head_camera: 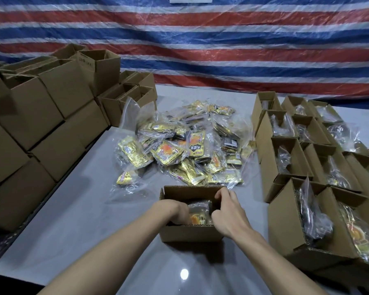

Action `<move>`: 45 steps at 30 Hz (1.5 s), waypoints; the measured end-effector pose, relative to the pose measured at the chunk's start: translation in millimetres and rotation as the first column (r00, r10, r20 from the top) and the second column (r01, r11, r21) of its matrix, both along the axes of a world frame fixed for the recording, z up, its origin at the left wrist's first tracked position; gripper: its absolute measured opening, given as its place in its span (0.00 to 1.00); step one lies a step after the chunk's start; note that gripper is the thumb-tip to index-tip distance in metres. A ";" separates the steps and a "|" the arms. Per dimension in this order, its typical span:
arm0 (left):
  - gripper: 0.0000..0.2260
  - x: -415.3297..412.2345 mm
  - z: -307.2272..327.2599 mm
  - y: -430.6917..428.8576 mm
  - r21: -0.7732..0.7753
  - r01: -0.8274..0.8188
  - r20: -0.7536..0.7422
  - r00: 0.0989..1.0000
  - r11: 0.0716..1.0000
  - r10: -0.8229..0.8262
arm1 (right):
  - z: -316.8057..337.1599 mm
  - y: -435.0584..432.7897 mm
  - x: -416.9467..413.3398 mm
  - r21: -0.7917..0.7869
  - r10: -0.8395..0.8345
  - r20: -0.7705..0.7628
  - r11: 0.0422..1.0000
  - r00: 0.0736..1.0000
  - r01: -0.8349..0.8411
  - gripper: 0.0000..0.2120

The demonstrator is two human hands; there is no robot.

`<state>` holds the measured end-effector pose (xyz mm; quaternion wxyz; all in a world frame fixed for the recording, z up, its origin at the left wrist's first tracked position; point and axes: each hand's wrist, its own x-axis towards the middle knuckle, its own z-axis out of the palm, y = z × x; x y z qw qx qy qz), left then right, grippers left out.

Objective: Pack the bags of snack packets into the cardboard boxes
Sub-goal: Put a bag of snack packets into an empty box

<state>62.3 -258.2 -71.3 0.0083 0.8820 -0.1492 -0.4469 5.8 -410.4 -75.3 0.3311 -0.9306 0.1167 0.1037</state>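
An open cardboard box [190, 232] stands on the grey table right in front of me. A clear bag of gold snack packets [200, 211] lies inside it. My left hand [177, 211] reaches down into the box at its left side, fingers hidden behind the bag and the near wall. My right hand [228, 207] is at the box's right side, fingers curled on the bag and over the right wall. A heap of clear bags with gold packets [185, 145] lies beyond the box in the table's middle.
Stacks of empty brown cartons [43, 116] line the left side. Rows of open boxes holding bagged packets [311, 158] fill the right side. A red, white and blue striped tarp [221, 43] hangs behind the grey table [90, 209].
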 end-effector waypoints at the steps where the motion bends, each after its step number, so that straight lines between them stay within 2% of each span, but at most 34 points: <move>1: 0.19 0.7 1.3 -1.1 -0.010 0.002 0.038 0.999 1.000 -0.002 | 0.1 -0.3 -0.1 -0.002 -0.001 -0.001 1.000 1.000 0.001 0.16; 4: 0.12 0.2 0.7 -3.6 -0.107 -0.022 0.241 0.969 0.994 0.048 | 0.5 -0.6 1.5 -0.003 0.004 0.001 1.000 1.000 -0.004 0.16; 5: 0.11 -0.1 0.0 -4.1 -0.146 -0.045 0.252 0.964 0.988 0.081 | 1.0 -0.6 2.5 -0.005 0.001 0.001 1.000 1.000 -0.001 0.16; 9: 0.20 -3.5 6.9 -2.9 -0.174 -0.130 0.063 0.988 0.976 0.143 | 0.5 -1.1 5.0 -0.008 -0.006 0.000 1.000 1.000 0.006 0.16; 10: 0.19 -3.1 13.5 -1.0 -0.205 -0.104 0.097 0.987 0.973 0.126 | -0.2 -1.6 5.5 -0.010 -0.004 0.003 1.000 1.000 0.004 0.16; 12: 0.14 -0.1 30.8 5.9 -0.335 -0.035 0.267 0.955 0.942 0.131 | -0.7 -2.5 7.0 -0.012 -0.010 0.012 1.000 1.000 0.010 0.17; 14: 0.10 3.8 49.0 19.8 -0.521 -0.013 0.441 0.852 0.854 0.282 | -1.0 -2.3 8.1 -0.010 -0.005 0.014 1.000 1.000 0.005 0.17; 16: 0.08 12.5 59.7 40.8 -0.671 0.004 0.549 0.675 0.741 0.494 | -1.7 -2.5 9.1 -0.003 -0.003 0.012 1.000 1.000 0.003 0.17; 18: 0.07 26.9 55.1 67.6 -0.779 -0.032 0.534 0.489 0.627 0.689 | -1.3 -2.5 9.8 0.003 -0.010 0.007 1.000 1.000 0.010 0.16; 20: 0.06 42.1 34.0 98.9 -0.794 -0.156 0.502 0.374 0.587 0.779 | 0.1 -1.4 10.7 0.013 -0.017 -0.001 1.000 1.000 0.017 0.17; 22: 0.10 51.7 0.3 127.9 -0.666 -0.345 0.531 0.403 0.661 0.745 | 1.9 0.0 11.2 0.013 -0.017 -0.014 1.000 1.000 0.017 0.17; 25: 0.23 49.6 -50.3 155.2 -0.354 -0.545 0.535 0.549 0.760 0.642 | 3.3 1.2 9.7 0.015 -0.021 -0.040 1.000 0.999 0.021 0.19; 30: 0.24 44.0 -94.1 166.8 -0.218 -0.588 0.553 0.583 0.779 0.595 | 6.9 -1.6 1.7 0.061 -0.026 -0.052 0.998 0.998 0.029 0.20; 32: 0.20 44.0 -102.5 169.5 -0.211 -0.574 0.582 0.577 0.791 0.573 | 8.1 -4.9 -4.9 0.036 -0.031 -0.074 0.999 0.997 0.034 0.23; 33: 0.18 43.7 -105.7 170.8 -0.219 -0.561 0.597 0.570 0.798 0.565 | 8.4 -7.0 -9.2 0.040 -0.046 -0.093 0.998 0.995 0.050 0.28; 36: 0.14 42.6 -112.9 176.1 -0.263 -0.509 0.637 0.546 0.820 0.544 | 12.3 -14.3 -23.4 0.110 -0.103 -0.172 0.986 0.980 0.123 0.52; 37: 0.13 42.6 -114.5 177.2 -0.272 -0.488 0.648 0.544 0.829 0.533 | 14.9 -16.5 -27.7 0.111 -0.110 -0.183 0.985 0.977 0.131 0.56; 39: 0.10 42.9 -115.0 177.5 -0.287 -0.474 0.648 0.543 0.832 0.533 | 17.9 -20.4 -34.2 0.073 -0.128 -0.167 0.987 0.978 0.141 0.57; 41: 0.10 44.1 -116.6 177.7 -0.325 -0.466 0.632 0.540 0.823 0.556 | 19.5 -22.0 -38.7 0.036 -0.166 -0.132 0.984 0.977 0.172 0.54; 45: 0.15 51.3 -126.1 177.5 -0.409 -0.475 0.534 0.568 0.779 0.626 | 20.4 -21.2 -49.8 -0.007 -0.243 -0.134 0.970 0.961 0.245 0.52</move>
